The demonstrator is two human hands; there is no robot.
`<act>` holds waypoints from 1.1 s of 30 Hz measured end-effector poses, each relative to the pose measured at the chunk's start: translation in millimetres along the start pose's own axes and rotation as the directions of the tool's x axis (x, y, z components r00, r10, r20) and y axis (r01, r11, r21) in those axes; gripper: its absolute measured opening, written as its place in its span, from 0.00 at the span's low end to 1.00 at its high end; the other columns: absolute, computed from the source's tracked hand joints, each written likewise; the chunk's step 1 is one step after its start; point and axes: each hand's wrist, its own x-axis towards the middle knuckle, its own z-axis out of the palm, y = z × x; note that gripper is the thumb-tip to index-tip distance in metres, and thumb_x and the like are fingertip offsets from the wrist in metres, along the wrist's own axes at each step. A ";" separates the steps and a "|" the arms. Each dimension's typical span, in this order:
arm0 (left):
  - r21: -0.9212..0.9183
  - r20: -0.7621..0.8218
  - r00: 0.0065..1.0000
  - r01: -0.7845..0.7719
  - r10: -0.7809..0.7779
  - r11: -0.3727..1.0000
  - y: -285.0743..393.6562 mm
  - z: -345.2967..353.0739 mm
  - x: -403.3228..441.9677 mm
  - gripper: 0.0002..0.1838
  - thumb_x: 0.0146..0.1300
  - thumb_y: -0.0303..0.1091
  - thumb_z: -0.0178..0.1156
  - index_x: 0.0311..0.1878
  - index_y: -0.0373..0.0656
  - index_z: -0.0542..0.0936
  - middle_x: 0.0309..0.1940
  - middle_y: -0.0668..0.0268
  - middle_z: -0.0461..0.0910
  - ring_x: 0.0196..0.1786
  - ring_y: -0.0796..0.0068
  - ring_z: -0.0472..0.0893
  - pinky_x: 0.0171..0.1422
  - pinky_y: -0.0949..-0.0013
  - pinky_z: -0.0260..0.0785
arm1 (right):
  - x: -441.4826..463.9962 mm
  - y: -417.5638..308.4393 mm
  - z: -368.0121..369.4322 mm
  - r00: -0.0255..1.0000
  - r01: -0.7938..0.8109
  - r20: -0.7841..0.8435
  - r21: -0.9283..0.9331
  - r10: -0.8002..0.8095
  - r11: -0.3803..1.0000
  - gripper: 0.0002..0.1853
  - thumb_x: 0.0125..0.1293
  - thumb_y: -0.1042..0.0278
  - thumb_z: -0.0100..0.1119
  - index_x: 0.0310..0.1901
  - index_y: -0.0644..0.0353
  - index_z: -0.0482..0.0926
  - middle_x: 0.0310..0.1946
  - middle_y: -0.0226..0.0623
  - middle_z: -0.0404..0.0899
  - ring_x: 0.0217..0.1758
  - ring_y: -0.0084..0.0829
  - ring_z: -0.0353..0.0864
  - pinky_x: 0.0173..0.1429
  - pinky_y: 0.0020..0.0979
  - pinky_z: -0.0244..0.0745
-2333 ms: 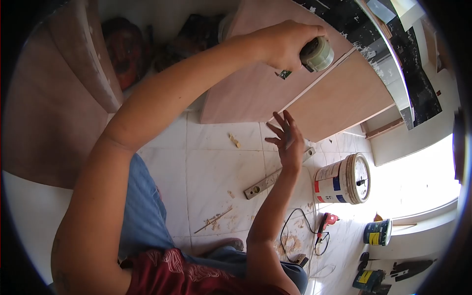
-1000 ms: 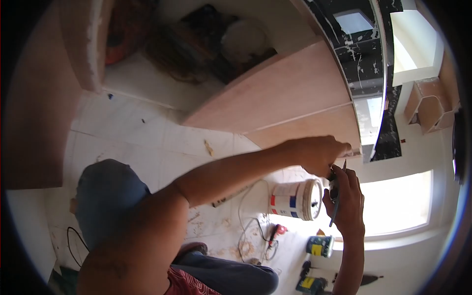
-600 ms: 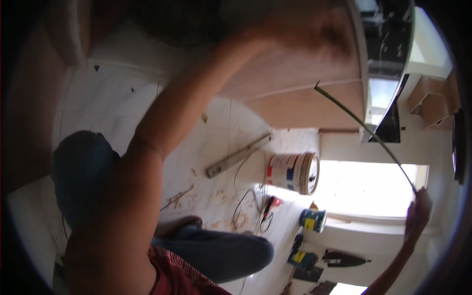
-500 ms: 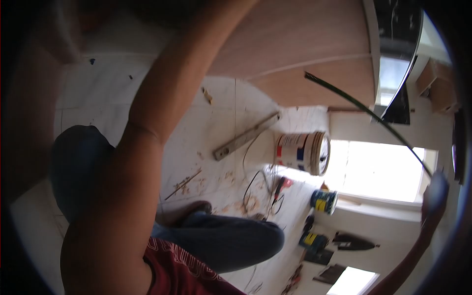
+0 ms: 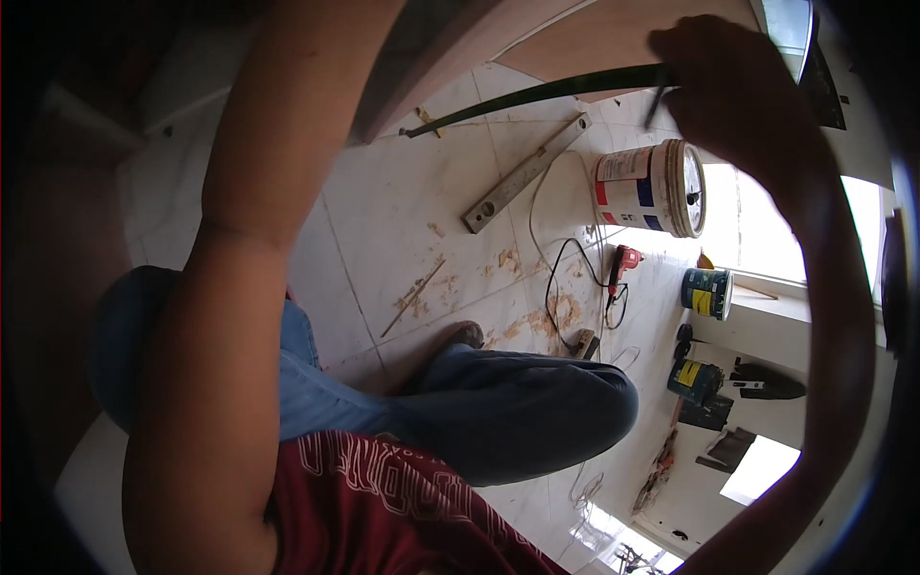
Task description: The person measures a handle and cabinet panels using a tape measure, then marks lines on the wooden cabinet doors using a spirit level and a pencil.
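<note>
Head camera view: my right hand point(image 5: 728, 81) has its fingers together, clamped on one end of a long, dark green, ribbon-like strip point(image 5: 575, 84), with a thin dark piece point(image 5: 655, 107) jutting out just beside my fingertips. My left hand is out of the frame past the top edge, where only my bare left arm point(image 5: 244, 192) shows, so I cannot tell whether its fingers are apart or closed on anything

What has just changed is the strip's lie: it has swung across in front of me, reaching from my right grip toward my left arm. Its far tip is by the lower corner of the pinkish wooden panel point(image 5: 431, 62), though I cannot tell whether they touch. Held at this end and bowed along its length, it looks springy to me, so I judge that tip harder to steer than the part near my fingers

Nearest my right grip on the window side is the white lidded bucket point(image 5: 632, 187); between it and my left arm lies the grey metal spirit level point(image 5: 522, 177), on the white tiled floor point(image 5: 407, 196). Farther from my grip, past the bucket, is the red and black power drill point(image 5: 624, 268)
</note>
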 end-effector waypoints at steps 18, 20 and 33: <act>0.020 0.243 0.970 -0.032 0.026 0.999 15.9 5.5 -1.0 0.46 0.53 0.33 0.70 0.77 0.40 0.62 0.62 0.45 0.77 0.61 0.53 0.79 0.67 0.54 0.72 | 79.9 -79.0 83.3 0.886 0.178 -0.437 0.011 -0.156 0.984 0.07 0.55 0.71 0.69 0.36 0.56 0.85 0.34 0.36 0.82 0.46 0.37 0.85 0.38 0.34 0.83; 0.017 0.243 0.970 -0.029 0.024 0.999 16.5 3.2 -2.8 0.46 0.53 0.32 0.69 0.77 0.40 0.62 0.63 0.45 0.77 0.61 0.53 0.79 0.67 0.54 0.72 | 80.9 -82.8 79.6 0.876 0.169 -0.453 -0.030 -0.164 0.985 0.07 0.55 0.69 0.70 0.37 0.54 0.87 0.34 0.34 0.84 0.46 0.35 0.84 0.35 0.35 0.85; 0.026 0.207 0.978 -0.013 0.008 1.000 17.3 -13.4 -4.7 0.45 0.55 0.29 0.67 0.78 0.42 0.60 0.64 0.45 0.76 0.61 0.54 0.79 0.66 0.55 0.72 | 67.8 -82.0 52.8 0.863 0.175 -0.473 -0.046 -0.175 0.984 0.07 0.56 0.67 0.70 0.36 0.55 0.88 0.35 0.34 0.85 0.46 0.33 0.84 0.36 0.31 0.83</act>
